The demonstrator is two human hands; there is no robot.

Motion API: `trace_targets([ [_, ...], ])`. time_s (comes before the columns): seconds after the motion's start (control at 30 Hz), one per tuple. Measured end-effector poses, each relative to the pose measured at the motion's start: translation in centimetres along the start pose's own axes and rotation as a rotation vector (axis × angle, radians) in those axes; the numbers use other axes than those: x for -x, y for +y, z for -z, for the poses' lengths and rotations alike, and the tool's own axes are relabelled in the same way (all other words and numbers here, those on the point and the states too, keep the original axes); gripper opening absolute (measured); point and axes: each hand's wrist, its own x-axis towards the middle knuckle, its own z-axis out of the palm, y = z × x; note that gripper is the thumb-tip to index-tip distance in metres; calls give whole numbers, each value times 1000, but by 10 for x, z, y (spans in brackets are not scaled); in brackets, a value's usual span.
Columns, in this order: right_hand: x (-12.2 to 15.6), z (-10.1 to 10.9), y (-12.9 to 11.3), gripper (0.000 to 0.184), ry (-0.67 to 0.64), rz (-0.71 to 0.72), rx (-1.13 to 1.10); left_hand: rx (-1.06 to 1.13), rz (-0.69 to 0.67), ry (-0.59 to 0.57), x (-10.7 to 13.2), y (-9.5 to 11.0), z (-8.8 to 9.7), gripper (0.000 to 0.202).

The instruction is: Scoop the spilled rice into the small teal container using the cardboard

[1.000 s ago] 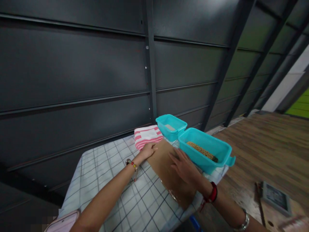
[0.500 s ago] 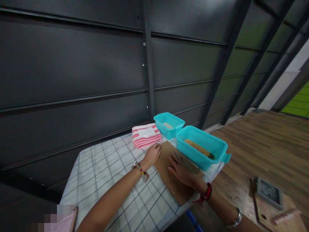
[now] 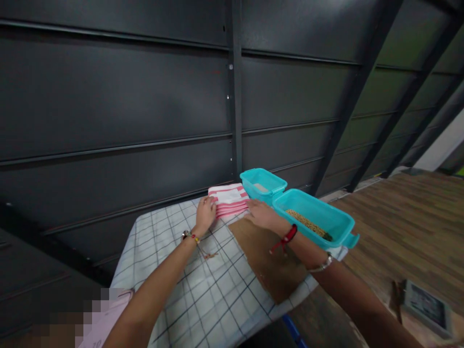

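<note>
A folded pink-and-white striped cloth [image 3: 229, 198] lies at the far edge of the checked tablecloth [image 3: 188, 285]. My left hand [image 3: 205, 213] rests against the cloth's left end, fingers curled on its edge. My right hand [image 3: 261, 214] lies at the cloth's right front corner, fingers apart, between it and the larger teal tub. A brown board [image 3: 270, 263] lies flat under my right forearm. Whether either hand grips the cloth is not clear.
Two teal tubs stand at the far right of the table: a small one [image 3: 263, 183] and a larger one [image 3: 316, 223] holding brown grains. A dark panelled wall rises behind. A pink object [image 3: 105, 316] sits at the near left. A framed slate [image 3: 424, 307] lies on the wooden floor.
Both hands have left the brown board and moved forward to the striped cloth, the left to its left end, the right to its right corner.
</note>
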Motion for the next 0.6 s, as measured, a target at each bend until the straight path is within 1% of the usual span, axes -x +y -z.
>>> trace_targets([
  [0.07, -38, 4, -6, 42, -10, -14, -4, -13, 76, 2, -5, -15, 5, 37],
  [0.13, -68, -2, -12, 42, -20, -8, -6, -23, 113, -21, -5, -23, 7, 37],
  [0.23, -96, -18, -18, 45, -29, 19, -5, -34, 124, -83, 1, -25, 4, 35],
  [0.3, -104, -29, -19, 43, -31, 35, -2, -41, 127, -129, 6, -21, 1, 32],
  [0.43, -110, -46, -15, 34, -22, 44, 12, -53, 141, -196, 13, -9, -6, 31],
  [0.6, -115, -55, -10, 28, 18, 25, 22, -61, 191, -255, 18, 4, -6, 35],
])
